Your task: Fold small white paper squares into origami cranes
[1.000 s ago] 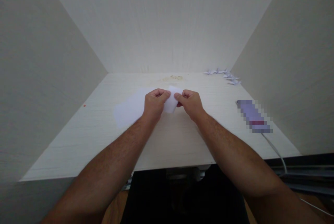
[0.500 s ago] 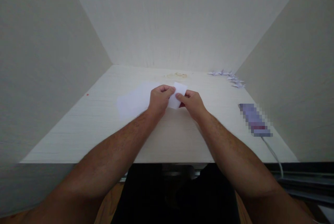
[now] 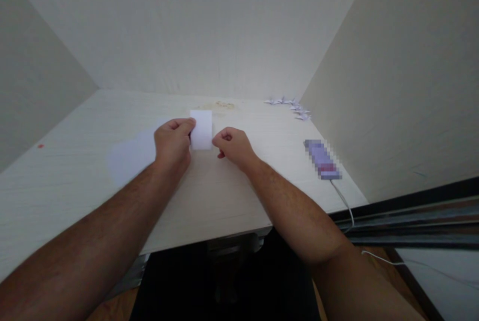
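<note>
A small rectangular piece of white paper [image 3: 202, 130] is held upright over the table. My left hand [image 3: 172, 142] pinches its left edge between thumb and fingers. Just off the paper's right edge is my right hand [image 3: 235, 146], its fingers curled in with nothing visible in them. Whether a fingertip grazes the edge, I cannot tell. Larger white paper [image 3: 129, 156] lies flat on the table, partly hidden behind my left hand and forearm.
Several small folded white paper cranes [image 3: 295, 106] stand at the back right corner. A blurred-out phone [image 3: 322, 159] with a white cable [image 3: 342, 196] lies at the right. Walls enclose the pale table [image 3: 209, 196]. A red spot [image 3: 41, 146] marks its left side.
My right hand has let go of the paper and drawn off to its right. The left hand keeps its hold, and the paper now faces me more squarely. The view has turned right.
</note>
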Tool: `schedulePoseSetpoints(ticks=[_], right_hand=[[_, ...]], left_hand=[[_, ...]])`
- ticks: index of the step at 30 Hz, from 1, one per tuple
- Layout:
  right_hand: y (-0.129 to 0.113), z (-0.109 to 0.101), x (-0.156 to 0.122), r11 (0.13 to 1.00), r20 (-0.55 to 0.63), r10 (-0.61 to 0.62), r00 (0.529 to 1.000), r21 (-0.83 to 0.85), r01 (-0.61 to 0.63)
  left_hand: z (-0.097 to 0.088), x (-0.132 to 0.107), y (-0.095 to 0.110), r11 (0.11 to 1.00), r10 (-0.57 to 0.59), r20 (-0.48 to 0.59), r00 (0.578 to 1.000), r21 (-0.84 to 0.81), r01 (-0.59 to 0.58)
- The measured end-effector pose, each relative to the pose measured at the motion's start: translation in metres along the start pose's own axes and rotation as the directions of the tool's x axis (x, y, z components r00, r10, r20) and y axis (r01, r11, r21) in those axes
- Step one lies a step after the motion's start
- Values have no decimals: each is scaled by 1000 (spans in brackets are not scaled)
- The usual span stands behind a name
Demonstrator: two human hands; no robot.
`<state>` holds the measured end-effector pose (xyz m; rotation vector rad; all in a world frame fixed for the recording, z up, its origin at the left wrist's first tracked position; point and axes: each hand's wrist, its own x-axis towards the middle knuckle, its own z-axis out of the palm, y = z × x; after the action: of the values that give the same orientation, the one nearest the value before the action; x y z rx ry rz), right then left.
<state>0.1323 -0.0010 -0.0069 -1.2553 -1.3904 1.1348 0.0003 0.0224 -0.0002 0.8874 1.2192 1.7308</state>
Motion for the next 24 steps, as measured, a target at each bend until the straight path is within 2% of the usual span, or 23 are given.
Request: schedulePoseSetpoints(ticks=[3, 6, 9, 11, 14, 16, 19, 21, 22, 24], right_hand=[[-6, 5, -1, 995, -79, 41, 996, 90, -34], [-7, 7, -2, 995, -171, 9, 985, 103, 9], [-2, 6, -1, 983, -151, -75, 986, 155, 99], [1, 3, 0, 984, -161, -110, 981, 124, 130], [4, -4, 3, 989, -226, -117, 967, 56, 133], [2, -10, 4, 991, -250, -128, 960, -2, 132], [-3, -18, 4, 985, -201, -154, 968, -106, 135], [-6, -21, 2, 962, -84, -183, 980, -222, 160], [-7, -22, 1, 940, -12, -195, 981, -289, 183], [-8, -24, 0, 885, 101, -202, 974, -407, 226]], left_hand=[[0, -5, -3, 1000, -8, 85, 996, 16, 7], [1, -12, -2, 1000, -6, 145, 989, -12, 8], [1, -15, -1, 998, -47, 179, 983, -22, 51], [1, -16, 0, 997, -61, 191, 980, -32, 68], [-1, -16, 1, 996, -93, 311, 946, 15, 93], [-3, -14, 1, 994, -90, 393, 915, 93, 57], [-7, -11, 2, 985, -55, 416, 908, 170, -18], [-10, -7, 5, 981, -29, 424, 905, 187, -56], [-11, -5, 7, 973, -17, 463, 886, 211, -92], [-15, 0, 9, 934, -66, 571, 818, 324, -151]])
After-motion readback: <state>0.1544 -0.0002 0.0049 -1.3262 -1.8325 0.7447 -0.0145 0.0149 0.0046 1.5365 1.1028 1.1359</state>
